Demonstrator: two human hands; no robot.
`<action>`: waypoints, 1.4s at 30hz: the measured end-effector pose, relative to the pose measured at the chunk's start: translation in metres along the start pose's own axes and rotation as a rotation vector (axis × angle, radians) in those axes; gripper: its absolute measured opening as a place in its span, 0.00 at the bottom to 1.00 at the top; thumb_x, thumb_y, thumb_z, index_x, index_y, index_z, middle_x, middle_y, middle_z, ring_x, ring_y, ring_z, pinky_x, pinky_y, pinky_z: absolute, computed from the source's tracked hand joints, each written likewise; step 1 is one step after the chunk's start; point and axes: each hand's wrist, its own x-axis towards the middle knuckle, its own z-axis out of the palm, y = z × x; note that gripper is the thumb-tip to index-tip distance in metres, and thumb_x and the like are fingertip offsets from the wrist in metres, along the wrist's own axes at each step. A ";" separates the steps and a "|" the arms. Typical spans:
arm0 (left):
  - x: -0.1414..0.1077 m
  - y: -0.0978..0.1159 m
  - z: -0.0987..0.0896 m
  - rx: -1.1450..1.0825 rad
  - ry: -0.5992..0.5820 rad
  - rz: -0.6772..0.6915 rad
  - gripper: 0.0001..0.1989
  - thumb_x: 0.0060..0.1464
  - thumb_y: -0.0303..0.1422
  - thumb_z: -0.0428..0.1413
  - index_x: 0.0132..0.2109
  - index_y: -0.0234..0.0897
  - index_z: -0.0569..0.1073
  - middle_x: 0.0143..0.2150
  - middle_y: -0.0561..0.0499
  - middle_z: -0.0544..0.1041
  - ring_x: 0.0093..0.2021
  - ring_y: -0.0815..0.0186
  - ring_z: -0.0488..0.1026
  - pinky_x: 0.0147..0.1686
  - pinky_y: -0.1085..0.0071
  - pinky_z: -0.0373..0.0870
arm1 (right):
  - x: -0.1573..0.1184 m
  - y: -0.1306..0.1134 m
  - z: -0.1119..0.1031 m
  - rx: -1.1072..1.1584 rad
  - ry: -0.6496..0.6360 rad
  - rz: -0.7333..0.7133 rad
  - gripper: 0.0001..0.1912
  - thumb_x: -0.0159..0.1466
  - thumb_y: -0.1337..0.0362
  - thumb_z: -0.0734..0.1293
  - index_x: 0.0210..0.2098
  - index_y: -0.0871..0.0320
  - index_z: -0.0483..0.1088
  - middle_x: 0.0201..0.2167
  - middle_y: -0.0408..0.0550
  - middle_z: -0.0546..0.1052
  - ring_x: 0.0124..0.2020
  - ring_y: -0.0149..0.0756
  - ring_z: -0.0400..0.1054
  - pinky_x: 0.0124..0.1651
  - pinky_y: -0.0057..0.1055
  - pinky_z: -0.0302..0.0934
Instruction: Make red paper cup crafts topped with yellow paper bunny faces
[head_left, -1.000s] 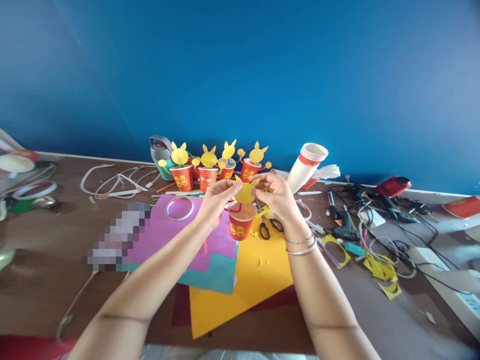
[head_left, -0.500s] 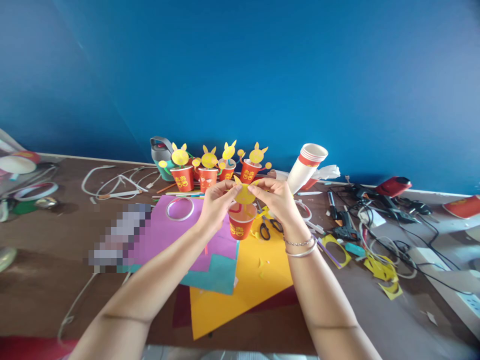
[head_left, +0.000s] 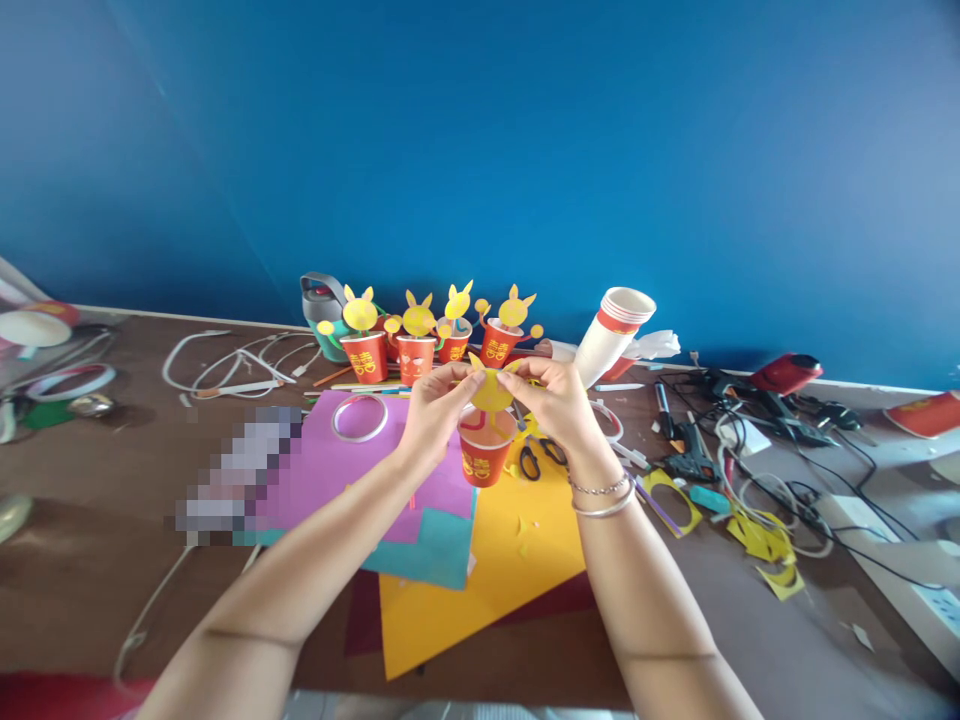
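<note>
Between my two hands is a yellow paper rabbit head (head_left: pixel 491 392), a round disc with pointed ears. My left hand (head_left: pixel 442 405) pinches its left side near one ear, and my right hand (head_left: pixel 551 400) pinches the other side the same way. Just below the head hangs a red paper cup (head_left: pixel 486 460) with gold lettering, its mouth tilted towards me. Red and yellow strips show inside the cup's mouth; how they join the head is hard to make out. Underneath lie purple paper (head_left: pixel 322 470), teal paper (head_left: pixel 435 550) and yellow paper (head_left: pixel 480 600), with black-handled scissors (head_left: pixel 530 462) to the right.
Several finished rabbit cups (head_left: pixel 365 358) stand along the blue wall, beside a grey-green handled container (head_left: pixel 322 305). Stacked paper cups (head_left: pixel 615 330) lean at the back right. Glue gun (head_left: pixel 690 455), cables and yellow scraps (head_left: pixel 761 535) crowd the right side. A white cable (head_left: pixel 240 365) lies back left.
The red cup under the rabbit head has swung slightly down and to the right. Both hands keep their pinch on the head and have hardly moved.
</note>
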 end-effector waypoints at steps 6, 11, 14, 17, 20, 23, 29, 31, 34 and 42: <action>0.004 0.005 -0.005 0.081 -0.108 -0.022 0.13 0.45 0.39 0.65 0.35 0.35 0.77 0.31 0.52 0.77 0.30 0.69 0.73 0.32 0.75 0.67 | 0.001 0.002 -0.002 0.047 -0.020 0.043 0.14 0.53 0.54 0.72 0.26 0.60 0.74 0.24 0.45 0.75 0.27 0.33 0.67 0.32 0.30 0.61; 0.004 0.009 -0.005 0.172 -0.104 0.070 0.13 0.45 0.40 0.64 0.26 0.34 0.74 0.25 0.54 0.73 0.26 0.72 0.67 0.27 0.75 0.63 | -0.001 0.000 -0.001 -0.006 -0.035 0.028 0.13 0.55 0.55 0.71 0.29 0.60 0.76 0.26 0.46 0.77 0.29 0.34 0.69 0.33 0.30 0.62; 0.004 0.008 -0.006 0.166 -0.090 0.090 0.15 0.45 0.40 0.65 0.23 0.34 0.71 0.23 0.55 0.70 0.24 0.73 0.65 0.26 0.75 0.60 | -0.003 -0.003 -0.001 -0.038 -0.048 0.002 0.12 0.54 0.56 0.72 0.31 0.58 0.77 0.28 0.46 0.78 0.31 0.35 0.71 0.36 0.31 0.64; 0.003 0.007 -0.007 0.154 -0.102 0.076 0.16 0.45 0.40 0.65 0.23 0.35 0.70 0.21 0.55 0.68 0.23 0.73 0.64 0.24 0.75 0.59 | -0.004 -0.005 -0.001 -0.049 -0.039 0.006 0.11 0.54 0.56 0.72 0.29 0.59 0.77 0.26 0.46 0.78 0.30 0.35 0.70 0.35 0.32 0.64; 0.001 0.007 -0.006 0.162 -0.102 0.086 0.16 0.44 0.40 0.65 0.23 0.35 0.70 0.21 0.55 0.68 0.22 0.72 0.63 0.23 0.75 0.58 | -0.004 -0.006 -0.001 -0.045 -0.029 0.001 0.11 0.53 0.57 0.73 0.27 0.59 0.76 0.25 0.45 0.77 0.28 0.34 0.69 0.34 0.31 0.62; 0.000 0.009 -0.005 0.171 -0.092 0.100 0.15 0.43 0.39 0.66 0.22 0.35 0.70 0.21 0.55 0.68 0.22 0.73 0.63 0.23 0.74 0.58 | -0.005 -0.007 0.000 -0.049 -0.023 -0.009 0.10 0.53 0.58 0.73 0.25 0.59 0.74 0.23 0.43 0.75 0.26 0.32 0.67 0.32 0.30 0.60; 0.003 0.006 -0.006 0.115 -0.078 0.059 0.13 0.44 0.39 0.65 0.24 0.34 0.74 0.23 0.54 0.72 0.25 0.72 0.67 0.27 0.75 0.63 | -0.004 -0.005 -0.002 -0.065 -0.036 -0.018 0.12 0.55 0.55 0.71 0.30 0.59 0.77 0.28 0.46 0.78 0.31 0.35 0.70 0.36 0.32 0.64; 0.005 0.004 -0.007 0.106 -0.051 0.038 0.12 0.44 0.39 0.65 0.26 0.35 0.76 0.24 0.54 0.75 0.26 0.70 0.69 0.29 0.74 0.65 | -0.003 -0.004 -0.005 -0.096 -0.067 -0.029 0.14 0.54 0.55 0.72 0.34 0.58 0.77 0.31 0.47 0.79 0.34 0.36 0.71 0.39 0.32 0.64; 0.006 0.003 -0.008 0.138 -0.045 0.028 0.12 0.45 0.40 0.65 0.28 0.35 0.78 0.26 0.52 0.76 0.29 0.68 0.72 0.32 0.72 0.68 | -0.001 -0.002 -0.008 -0.150 -0.086 -0.019 0.13 0.53 0.55 0.72 0.31 0.59 0.77 0.29 0.46 0.79 0.31 0.34 0.70 0.38 0.32 0.64; 0.009 0.015 -0.014 0.435 0.097 0.338 0.27 0.46 0.42 0.65 0.54 0.43 0.72 0.57 0.44 0.71 0.61 0.55 0.63 0.58 0.61 0.61 | 0.003 0.000 -0.017 0.022 0.130 0.071 0.14 0.51 0.54 0.73 0.24 0.59 0.74 0.23 0.44 0.75 0.26 0.32 0.67 0.29 0.30 0.62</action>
